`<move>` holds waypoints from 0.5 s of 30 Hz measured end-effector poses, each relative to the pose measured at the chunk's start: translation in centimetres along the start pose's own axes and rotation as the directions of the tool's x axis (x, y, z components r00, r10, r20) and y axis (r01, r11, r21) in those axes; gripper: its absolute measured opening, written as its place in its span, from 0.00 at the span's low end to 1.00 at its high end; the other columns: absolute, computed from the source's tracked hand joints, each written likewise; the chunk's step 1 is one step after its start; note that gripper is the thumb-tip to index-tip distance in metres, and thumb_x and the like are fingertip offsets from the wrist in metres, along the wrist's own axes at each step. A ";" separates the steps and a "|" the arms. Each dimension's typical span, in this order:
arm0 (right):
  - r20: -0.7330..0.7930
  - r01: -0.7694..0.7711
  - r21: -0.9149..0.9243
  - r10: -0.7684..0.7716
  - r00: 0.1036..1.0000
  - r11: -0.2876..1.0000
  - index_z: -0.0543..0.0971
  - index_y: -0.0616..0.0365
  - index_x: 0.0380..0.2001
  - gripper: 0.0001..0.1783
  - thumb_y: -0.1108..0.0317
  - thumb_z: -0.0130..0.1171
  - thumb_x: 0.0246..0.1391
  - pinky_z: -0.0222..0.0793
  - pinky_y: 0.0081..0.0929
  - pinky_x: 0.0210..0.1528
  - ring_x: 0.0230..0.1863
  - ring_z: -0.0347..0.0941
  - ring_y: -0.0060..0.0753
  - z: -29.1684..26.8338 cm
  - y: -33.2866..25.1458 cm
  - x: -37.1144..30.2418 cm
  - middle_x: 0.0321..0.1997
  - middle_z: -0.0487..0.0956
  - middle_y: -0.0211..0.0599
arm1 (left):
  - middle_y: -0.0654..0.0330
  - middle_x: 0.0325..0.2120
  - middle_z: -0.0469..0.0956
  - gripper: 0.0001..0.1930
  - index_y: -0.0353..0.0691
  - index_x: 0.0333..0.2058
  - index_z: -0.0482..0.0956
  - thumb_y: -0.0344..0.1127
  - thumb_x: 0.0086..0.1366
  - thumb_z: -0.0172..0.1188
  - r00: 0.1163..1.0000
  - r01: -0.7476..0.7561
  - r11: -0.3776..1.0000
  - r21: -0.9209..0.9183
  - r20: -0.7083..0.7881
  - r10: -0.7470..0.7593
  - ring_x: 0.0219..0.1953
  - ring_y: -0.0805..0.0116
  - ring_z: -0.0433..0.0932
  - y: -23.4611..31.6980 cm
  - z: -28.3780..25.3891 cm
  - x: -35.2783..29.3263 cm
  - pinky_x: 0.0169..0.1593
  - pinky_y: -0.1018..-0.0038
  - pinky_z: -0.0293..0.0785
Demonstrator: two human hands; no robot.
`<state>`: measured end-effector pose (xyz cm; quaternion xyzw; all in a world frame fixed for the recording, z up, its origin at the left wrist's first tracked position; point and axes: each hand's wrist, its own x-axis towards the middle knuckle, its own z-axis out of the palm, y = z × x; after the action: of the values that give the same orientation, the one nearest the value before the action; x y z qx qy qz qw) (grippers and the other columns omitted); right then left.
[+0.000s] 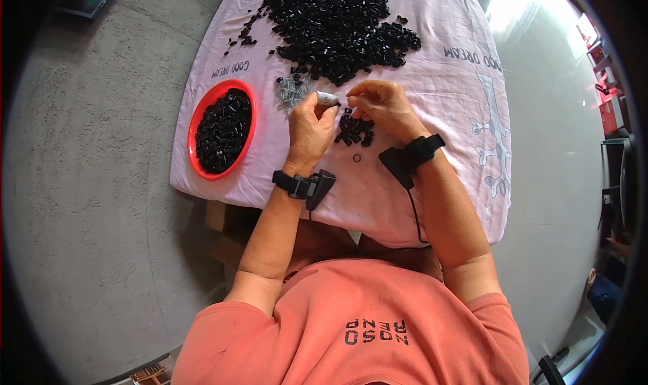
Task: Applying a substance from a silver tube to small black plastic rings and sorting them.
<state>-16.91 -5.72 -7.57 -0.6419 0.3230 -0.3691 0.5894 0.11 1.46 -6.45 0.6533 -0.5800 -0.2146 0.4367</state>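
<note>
My left hand point(309, 134) is closed in a pinch, with a silver-grey wrapping around one fingertip point(327, 98). A tiny dark part shows at that fingertip, too small to name. Just to the right, my right hand point(390, 109) is bent inward with its fingers pinched together; whatever they hold is too small to make out. The two sets of fingertips face each other, slightly apart. Under them lies a small group of black pieces point(355, 131). Thin clear-grey pins or sticks point(291, 91) lie in a loose heap beside my left hand.
A large heap of small black pieces point(337, 27) covers the table's far part. At left, a red basin point(252, 130) holds more black pieces. A small dark ring point(357, 158) lies on the pink cloth point(432, 202). Straps with cabled devices point(424, 150) circle both wrists.
</note>
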 end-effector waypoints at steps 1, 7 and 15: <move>0.012 -0.011 0.039 0.011 1.000 0.999 0.82 0.64 0.39 0.08 0.71 0.61 0.60 0.75 0.17 0.33 0.29 0.78 0.17 0.0 0.0 -0.1 0.29 0.82 0.30 | 0.60 0.31 0.83 0.04 0.34 0.36 0.80 0.23 0.62 0.61 1.000 0.017 0.994 -0.105 0.008 -0.016 0.32 0.75 0.82 0.4 0.3 -0.1 0.36 0.77 0.76; 0.026 -0.044 0.163 0.040 0.999 0.986 0.80 0.65 0.36 0.07 0.71 0.59 0.63 0.78 0.18 0.32 0.29 0.80 0.21 -0.1 0.4 0.2 0.29 0.81 0.33 | 0.64 0.31 0.82 0.05 0.34 0.38 0.79 0.21 0.63 0.60 0.999 0.033 0.939 -0.343 0.013 -0.031 0.31 0.81 0.79 1.9 1.5 -0.9 0.36 0.83 0.75; -0.021 -0.112 0.404 0.132 0.991 0.908 0.73 0.60 0.38 0.07 0.67 0.53 0.68 0.78 0.18 0.32 0.31 0.81 0.23 0.2 0.1 0.2 0.35 0.81 0.36 | 0.60 0.31 0.84 0.07 0.32 0.39 0.81 0.23 0.62 0.60 0.966 -0.005 0.996 0.084 -0.259 0.027 0.33 0.76 0.81 -3.2 -4.4 0.2 0.40 0.77 0.77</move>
<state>-16.64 -5.75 -7.64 -0.4768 0.2939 -0.4052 0.7226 5.43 2.54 -6.72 0.6884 -0.5315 -0.0996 0.4833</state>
